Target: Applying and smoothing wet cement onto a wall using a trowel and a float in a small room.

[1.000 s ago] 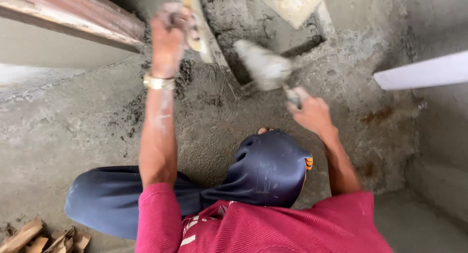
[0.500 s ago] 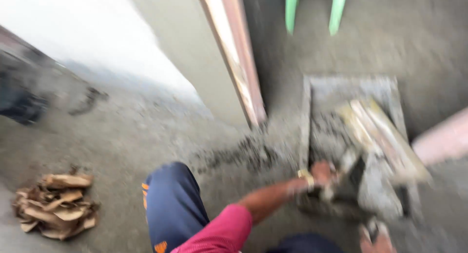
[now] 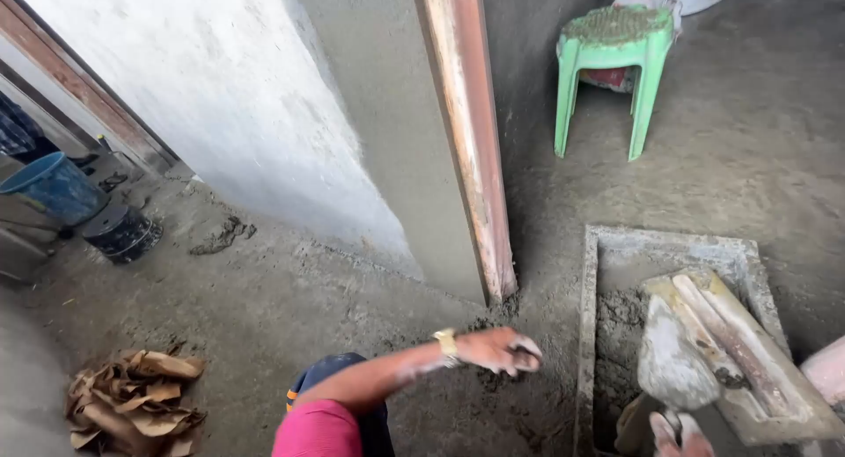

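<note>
Your left hand (image 3: 502,350), a gold watch (image 3: 448,344) on its wrist, hovers low over the wet mortar (image 3: 506,382) on the floor, fingers curled loosely and gripping nothing. Your right hand (image 3: 678,435) shows only partly at the bottom edge, closed round the handle of one trowel (image 3: 673,365). The trowel's blade lies in the single mortar tray (image 3: 588,334), beside one plastering float (image 3: 748,360). One green stool (image 3: 612,61) stands behind, well apart.

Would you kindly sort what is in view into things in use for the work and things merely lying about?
In use: trowel in the right hand; mortar tray; wooden float in it; left hand on loose mortar.
Lying about: green stool; blue bucket; black tub; brown scraps.
</note>
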